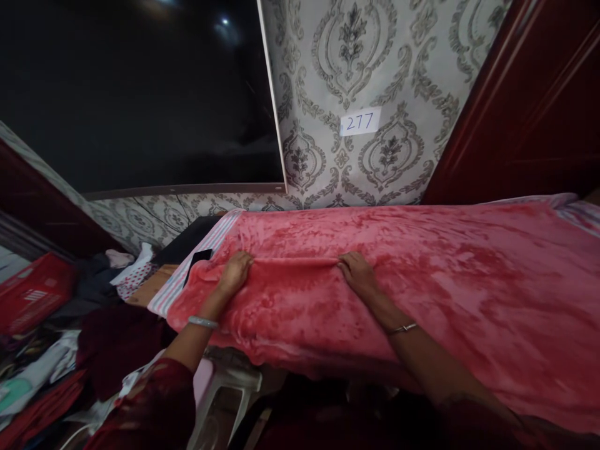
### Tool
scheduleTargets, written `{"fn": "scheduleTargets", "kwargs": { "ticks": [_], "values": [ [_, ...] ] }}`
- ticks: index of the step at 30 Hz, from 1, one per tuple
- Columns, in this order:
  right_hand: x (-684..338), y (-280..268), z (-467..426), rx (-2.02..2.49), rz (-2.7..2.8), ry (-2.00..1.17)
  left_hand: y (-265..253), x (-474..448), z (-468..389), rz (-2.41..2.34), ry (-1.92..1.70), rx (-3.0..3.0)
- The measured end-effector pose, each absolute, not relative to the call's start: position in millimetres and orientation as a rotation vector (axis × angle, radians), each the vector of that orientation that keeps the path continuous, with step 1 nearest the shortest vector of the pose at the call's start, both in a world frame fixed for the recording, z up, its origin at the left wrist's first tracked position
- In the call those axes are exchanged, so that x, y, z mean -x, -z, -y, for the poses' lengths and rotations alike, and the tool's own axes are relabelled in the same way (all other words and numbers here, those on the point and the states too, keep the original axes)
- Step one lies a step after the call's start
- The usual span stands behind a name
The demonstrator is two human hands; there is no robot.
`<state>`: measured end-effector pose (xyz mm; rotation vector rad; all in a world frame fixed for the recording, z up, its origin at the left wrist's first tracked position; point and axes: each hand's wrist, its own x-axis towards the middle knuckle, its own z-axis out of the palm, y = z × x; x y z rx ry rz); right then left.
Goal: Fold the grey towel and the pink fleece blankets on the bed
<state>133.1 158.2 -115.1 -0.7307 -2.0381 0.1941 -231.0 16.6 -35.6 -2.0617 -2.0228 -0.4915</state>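
A plush red-pink blanket (450,281) spreads over a long surface in front of me. My left hand (237,270) grips a fold of it near the left end, with the fingers closed. My right hand (357,270) pinches the same fold farther to the right. Between the two hands the cloth is drawn into a straight, raised ridge. Under the blanket's left end shows a striped cloth (171,289), pale with coloured lines. A dark phone (200,256) lies there, just left of my left hand.
A large television screen (154,94) hangs at the upper left. A paper marked 277 (360,121) is on the patterned wall. Piled clothes (119,340) and a red box (35,294) lie at the left. Below the blanket's edge stands a pale plastic stool (229,381).
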Motion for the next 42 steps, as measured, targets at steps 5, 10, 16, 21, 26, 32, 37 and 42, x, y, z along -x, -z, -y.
{"fn": "scheduleTargets", "kwargs": {
  "ticks": [5,10,16,21,26,32,37,42],
  "values": [
    [-131.7,115.3,-158.1,0.774,2.108,-0.222,23.0,233.8,-24.6,2.168,0.450,1.844],
    [-131.7,113.5,-158.1,0.784,2.110,-0.202,10.4,227.8,-25.3,2.263,0.289,1.666],
    [-126.0,107.0,-156.2,0.778,2.136,-0.186,1.4,223.4,-26.5,2.325,0.071,1.633],
    [-120.9,99.4,-157.1,0.799,2.164,-0.191,10.5,228.1,-44.4,2.277,0.044,1.661],
    [-122.0,94.1,-160.1,0.818,2.165,-0.189,24.0,163.6,-72.6,1.923,0.358,2.013],
    [-127.7,88.0,-157.7,0.802,2.149,-0.180,44.3,63.1,-100.7,1.647,0.493,2.424],
    [-136.7,84.1,-158.6,0.824,2.133,-0.164,55.8,63.8,-108.2,1.740,0.558,2.310],
    [-193.4,86.9,-170.3,1.008,2.063,-0.106,63.4,73.8,-105.7,1.743,0.717,2.182]
  ]
}}
